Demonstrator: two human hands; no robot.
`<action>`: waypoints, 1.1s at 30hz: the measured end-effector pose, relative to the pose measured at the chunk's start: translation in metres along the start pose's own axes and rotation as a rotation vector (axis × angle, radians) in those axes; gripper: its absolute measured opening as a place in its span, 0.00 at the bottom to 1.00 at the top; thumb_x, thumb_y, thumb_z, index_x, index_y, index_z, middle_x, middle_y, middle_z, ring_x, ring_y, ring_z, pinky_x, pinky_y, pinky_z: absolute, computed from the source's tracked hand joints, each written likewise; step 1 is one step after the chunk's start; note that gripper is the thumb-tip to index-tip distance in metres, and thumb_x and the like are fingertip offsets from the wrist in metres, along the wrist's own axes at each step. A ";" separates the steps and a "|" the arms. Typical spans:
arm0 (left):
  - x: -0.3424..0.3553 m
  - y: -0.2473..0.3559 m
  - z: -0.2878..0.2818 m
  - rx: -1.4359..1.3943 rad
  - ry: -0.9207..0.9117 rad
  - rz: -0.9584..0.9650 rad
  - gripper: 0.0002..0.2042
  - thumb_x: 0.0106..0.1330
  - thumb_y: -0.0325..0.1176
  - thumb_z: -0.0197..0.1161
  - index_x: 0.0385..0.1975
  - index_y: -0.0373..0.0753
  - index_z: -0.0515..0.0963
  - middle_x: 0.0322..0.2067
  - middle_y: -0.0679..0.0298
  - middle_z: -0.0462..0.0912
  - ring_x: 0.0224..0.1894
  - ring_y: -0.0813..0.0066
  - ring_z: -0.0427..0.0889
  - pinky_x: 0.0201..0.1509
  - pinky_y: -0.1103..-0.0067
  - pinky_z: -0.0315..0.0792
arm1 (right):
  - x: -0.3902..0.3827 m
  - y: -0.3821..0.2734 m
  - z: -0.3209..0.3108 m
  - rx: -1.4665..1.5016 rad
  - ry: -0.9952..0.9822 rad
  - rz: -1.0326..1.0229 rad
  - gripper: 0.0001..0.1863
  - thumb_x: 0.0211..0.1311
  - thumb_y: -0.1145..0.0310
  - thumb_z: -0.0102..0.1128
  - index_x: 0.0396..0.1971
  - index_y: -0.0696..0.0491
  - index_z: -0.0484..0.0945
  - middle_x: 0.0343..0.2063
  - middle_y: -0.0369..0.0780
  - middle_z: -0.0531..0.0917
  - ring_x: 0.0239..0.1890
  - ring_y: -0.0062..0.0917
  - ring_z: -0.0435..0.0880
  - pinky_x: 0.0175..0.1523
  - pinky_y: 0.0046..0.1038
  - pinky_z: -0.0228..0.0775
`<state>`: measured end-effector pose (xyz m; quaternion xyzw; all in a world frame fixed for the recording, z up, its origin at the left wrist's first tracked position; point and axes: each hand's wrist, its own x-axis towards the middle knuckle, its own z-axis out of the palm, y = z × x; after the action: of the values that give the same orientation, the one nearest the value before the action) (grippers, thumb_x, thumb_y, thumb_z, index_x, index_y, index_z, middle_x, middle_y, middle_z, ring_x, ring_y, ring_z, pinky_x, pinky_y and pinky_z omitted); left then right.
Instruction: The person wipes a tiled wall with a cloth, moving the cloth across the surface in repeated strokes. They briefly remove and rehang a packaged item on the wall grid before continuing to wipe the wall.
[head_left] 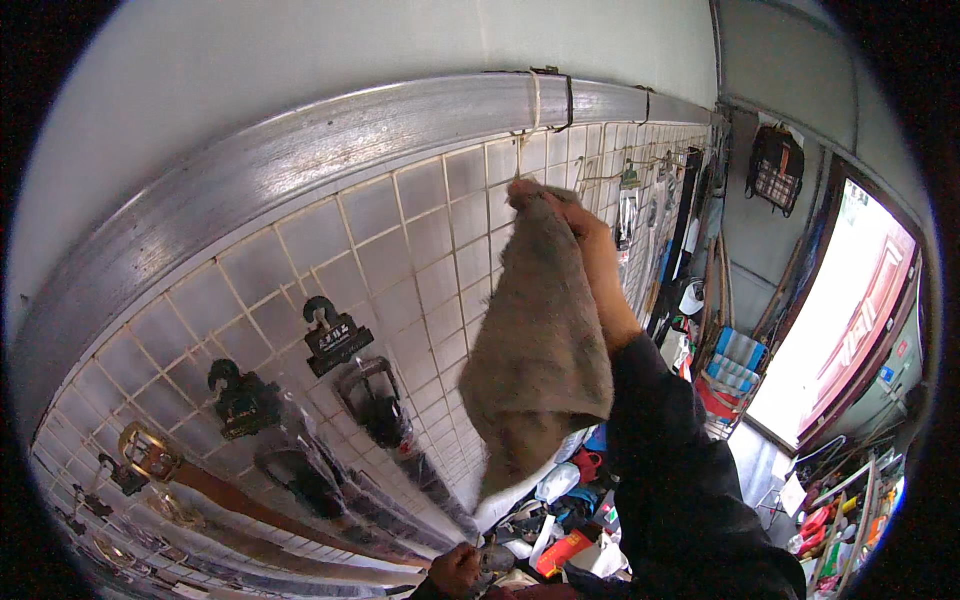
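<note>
My right hand (pixel 590 240) reaches up in a dark sleeve, its fingers closed round the top of a grey-brown cloth (pixel 540 340). The cloth hangs down from the fist in front of a white wire grid (pixel 430 230), and its fingertips are at a grid wire. Low in the view, my left hand (pixel 458 570) is closed beside a small greyish thing; what it grips is too small to make out. Left of the cloth, packaged belts hang on the grid, among them a black belt (pixel 375 400) on a black hanger (pixel 332 335) and a brown belt (pixel 240 500).
A metal beam (pixel 300 140) runs above the grid, with ties looped over it. Small packaged goods (pixel 627 205) hang farther right. Mixed items (pixel 565 550) lie piled below. Beyond are a blue-and-red striped folding chair (pixel 735 365), a hanging backpack (pixel 775 170) and an open doorway (pixel 830 310).
</note>
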<state>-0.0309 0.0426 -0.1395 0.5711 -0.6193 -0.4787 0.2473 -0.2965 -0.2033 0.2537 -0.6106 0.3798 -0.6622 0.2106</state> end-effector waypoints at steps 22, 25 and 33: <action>-0.014 0.008 -0.009 -0.017 -0.036 -0.059 0.17 0.73 0.48 0.52 0.32 0.40 0.76 0.24 0.61 0.81 0.29 0.68 0.81 0.38 0.71 0.75 | 0.037 -0.004 0.014 -0.063 0.227 -0.472 0.12 0.62 0.70 0.66 0.43 0.59 0.80 0.36 0.50 0.86 0.38 0.39 0.87 0.44 0.33 0.76; -0.017 0.010 -0.006 0.011 -0.019 -0.030 0.17 0.73 0.47 0.52 0.33 0.40 0.76 0.25 0.62 0.82 0.30 0.70 0.81 0.38 0.71 0.76 | 0.043 0.004 0.017 -0.120 0.190 -0.455 0.11 0.62 0.70 0.66 0.39 0.60 0.80 0.32 0.49 0.86 0.35 0.38 0.87 0.42 0.33 0.76; -0.023 0.015 -0.008 -0.121 -0.015 0.016 0.15 0.75 0.44 0.51 0.37 0.37 0.73 0.28 0.59 0.84 0.30 0.69 0.84 0.38 0.70 0.78 | 0.001 0.024 0.016 -0.129 0.180 -0.335 0.10 0.62 0.69 0.65 0.39 0.59 0.80 0.31 0.51 0.85 0.36 0.42 0.87 0.42 0.35 0.76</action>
<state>-0.0263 0.0604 -0.1175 0.5465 -0.5956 -0.5175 0.2807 -0.2857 -0.2225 0.2358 -0.6159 0.3321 -0.7141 0.0233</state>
